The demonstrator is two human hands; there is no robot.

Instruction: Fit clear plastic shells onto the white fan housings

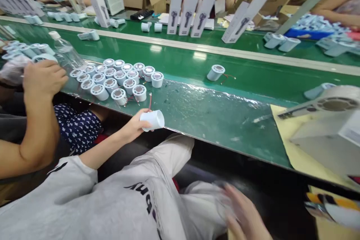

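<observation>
My left hand [136, 123] is closed around a pale blue plastic cylinder [155, 120] at the table's near edge. Its open end faces right, and a thin red wire [150, 101] rises behind it. Low over my lap is my right hand [244, 213], smeared by motion, so its grip does not show. Something clear and blurred appears by its fingers, too indistinct to name. Beyond my left hand stands a group of similar cylinders [119, 77] with slotted round tops, some trailing wires.
One cylinder [215, 72] sits on the green belt [180, 58]. White printed boxes [185, 11] stand across it. At right a large carton [326, 131] rests on yellow paper [277, 123]. A clear bottle [66, 50] leans at left, near a co-worker's hand [45, 77].
</observation>
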